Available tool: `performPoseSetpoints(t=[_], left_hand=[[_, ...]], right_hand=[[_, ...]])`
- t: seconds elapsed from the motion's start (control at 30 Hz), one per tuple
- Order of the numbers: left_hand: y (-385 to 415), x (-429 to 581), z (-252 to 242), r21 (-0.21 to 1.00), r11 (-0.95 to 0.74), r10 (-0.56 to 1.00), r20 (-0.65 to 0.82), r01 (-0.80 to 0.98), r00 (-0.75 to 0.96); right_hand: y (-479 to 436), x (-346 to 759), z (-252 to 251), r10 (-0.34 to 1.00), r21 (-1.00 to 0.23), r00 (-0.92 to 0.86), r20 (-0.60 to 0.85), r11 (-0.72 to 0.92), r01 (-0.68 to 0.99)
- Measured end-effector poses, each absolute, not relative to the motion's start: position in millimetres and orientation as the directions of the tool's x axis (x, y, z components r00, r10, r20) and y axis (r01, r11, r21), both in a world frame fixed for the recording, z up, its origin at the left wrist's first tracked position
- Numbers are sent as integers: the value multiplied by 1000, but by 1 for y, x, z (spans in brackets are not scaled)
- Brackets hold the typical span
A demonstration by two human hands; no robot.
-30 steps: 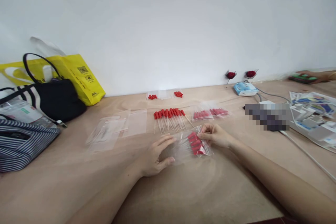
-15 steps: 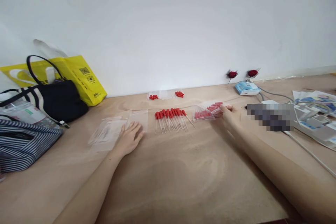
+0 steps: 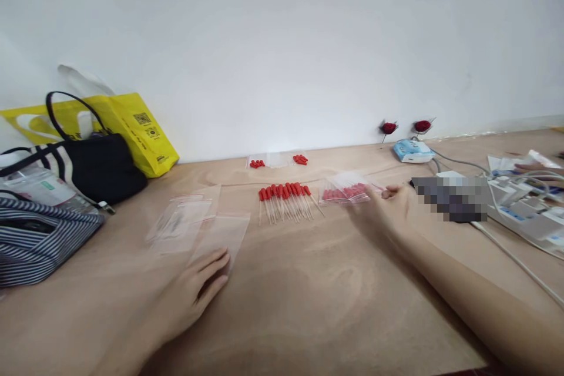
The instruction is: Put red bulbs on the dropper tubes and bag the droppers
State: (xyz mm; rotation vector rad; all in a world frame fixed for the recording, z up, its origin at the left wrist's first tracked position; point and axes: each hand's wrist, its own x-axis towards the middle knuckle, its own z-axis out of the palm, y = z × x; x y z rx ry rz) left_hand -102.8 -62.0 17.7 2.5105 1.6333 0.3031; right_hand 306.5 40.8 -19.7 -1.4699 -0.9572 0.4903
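Observation:
My left hand (image 3: 200,282) lies open and flat, its fingers stretched over the near part of a clear zip bag (image 3: 227,232). Beyond it lies a loose stack of similar clear bags (image 3: 187,217). My right hand (image 3: 388,208), smeared by motion, has its fingers apart at the right edge of clear bags holding red-capped pieces (image 3: 346,191); nothing shows in its grasp. Between the hands, a row of thin clear droppers with red bulbs (image 3: 284,194) rests on the wooden table (image 3: 299,288), bulbs toward the wall.
Two small red heaps (image 3: 257,164) (image 3: 300,160) sit on clear bags by the wall. A yellow bag (image 3: 150,135), a black handbag (image 3: 106,167) and a striped pouch (image 3: 48,241) stand left. A blue packet (image 3: 413,151), two red roses, cables and a dark blurred-out object are right.
My left hand has slid toward me, drawing one clear bag nearer. The filled bag that my right hand held has come down onto the other, and that hand's fingers have loosened.

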Motion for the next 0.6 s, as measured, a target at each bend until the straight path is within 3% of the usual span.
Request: performPoseSetpoints(t=[0.07, 0.13, 0.2, 0.33, 0.43, 0.6], left_hand=[[-76, -108, 18, 293, -444, 895, 103, 847, 433], [-84, -110, 18, 374, -485, 867, 89, 790, 490], [-84, -105, 20, 450, -510, 839, 74, 733, 539], [-67, -80, 24, 574, -499, 815, 54, 650, 577], [-50, -56, 26, 595, -528, 773, 42, 606, 632], [-30, -20, 17, 578, -632, 664, 61, 516, 745]], right_hand=[[32, 292, -11, 789, -835, 464, 403, 109, 540], [28, 273, -3, 859, -650, 185, 477, 203, 733], [31, 252, 4, 904, -498, 30, 427, 207, 842], [55, 217, 14, 977, -301, -15, 212, 80, 950], [74, 201, 16, 992, -256, 38, 120, -6, 967], [84, 186, 13, 993, -290, 71, 94, -41, 956]])
